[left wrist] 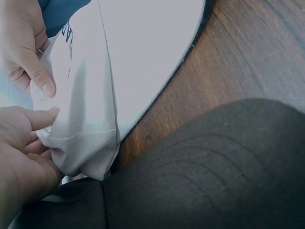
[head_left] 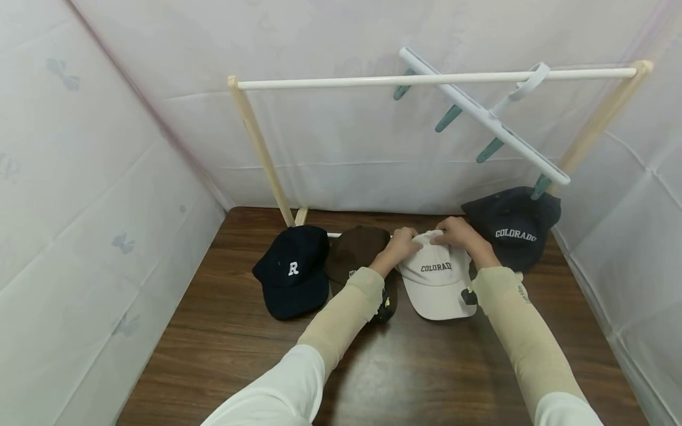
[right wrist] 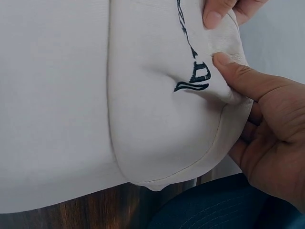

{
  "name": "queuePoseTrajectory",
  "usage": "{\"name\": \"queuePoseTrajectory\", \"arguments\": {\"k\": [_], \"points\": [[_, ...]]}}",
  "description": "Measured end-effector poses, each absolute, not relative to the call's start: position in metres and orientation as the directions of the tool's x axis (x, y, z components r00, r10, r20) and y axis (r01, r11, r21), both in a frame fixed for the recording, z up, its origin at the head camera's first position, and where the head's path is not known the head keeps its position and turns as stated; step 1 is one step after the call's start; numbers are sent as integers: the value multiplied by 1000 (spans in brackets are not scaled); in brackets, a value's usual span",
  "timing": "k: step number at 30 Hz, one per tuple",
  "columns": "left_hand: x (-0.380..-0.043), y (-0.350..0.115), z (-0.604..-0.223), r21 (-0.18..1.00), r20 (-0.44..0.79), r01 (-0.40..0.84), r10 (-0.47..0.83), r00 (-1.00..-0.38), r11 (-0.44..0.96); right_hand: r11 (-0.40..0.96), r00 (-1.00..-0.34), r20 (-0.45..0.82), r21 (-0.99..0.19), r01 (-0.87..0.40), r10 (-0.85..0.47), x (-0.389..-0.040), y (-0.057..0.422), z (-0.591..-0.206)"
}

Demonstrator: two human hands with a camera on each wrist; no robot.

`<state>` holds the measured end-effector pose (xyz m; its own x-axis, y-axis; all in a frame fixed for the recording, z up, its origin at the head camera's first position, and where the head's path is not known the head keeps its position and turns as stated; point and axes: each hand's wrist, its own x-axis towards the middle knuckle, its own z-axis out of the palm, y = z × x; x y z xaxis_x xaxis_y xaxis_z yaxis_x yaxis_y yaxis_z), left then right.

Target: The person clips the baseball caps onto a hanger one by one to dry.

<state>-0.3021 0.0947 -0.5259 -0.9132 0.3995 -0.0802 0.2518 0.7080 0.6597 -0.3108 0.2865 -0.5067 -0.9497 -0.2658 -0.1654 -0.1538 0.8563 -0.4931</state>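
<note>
Between both hands is a white baseball cap point(head_left: 438, 300) with dark COLORADO lettering, its brim towards the person. The left hand point(head_left: 401, 248) pinches the left side of the crown, thumb on the front point(left wrist: 24, 148). On the right side, the right hand point(head_left: 462, 234) grips the crown, its thumb pressed near the last letters and its fingers behind the fabric point(right wrist: 276, 124). The two thumbs are close together at the crown's top. A brown cap point(head_left: 358, 244) lies under the left forearm, partly hidden by it. Close to the right hand is a dark COLORADO cap point(head_left: 514, 219).
A black cap with a white R point(head_left: 290, 260) lies at the left on the wooden table point(head_left: 405, 373). Above, a white hanger point(head_left: 474, 109) with green clips hooks over the rack's white rail point(head_left: 330, 83), tilted down to the right. Its lowest clip point(head_left: 541, 186) meets the dark cap's crown.
</note>
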Motion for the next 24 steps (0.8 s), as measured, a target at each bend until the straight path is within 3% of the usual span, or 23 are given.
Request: {"name": "queuePoseTrajectory", "arguments": {"k": [10,24], "points": [[-302,95,-523,632,-37,314,432,-901,709,847,-951,-119,-497,-190,-284,-307,288,-502],[-296,88,-514,677,11,353,471,-882,646,838,-965,-65,-513,-186,-254,-292,288,-490]]}}
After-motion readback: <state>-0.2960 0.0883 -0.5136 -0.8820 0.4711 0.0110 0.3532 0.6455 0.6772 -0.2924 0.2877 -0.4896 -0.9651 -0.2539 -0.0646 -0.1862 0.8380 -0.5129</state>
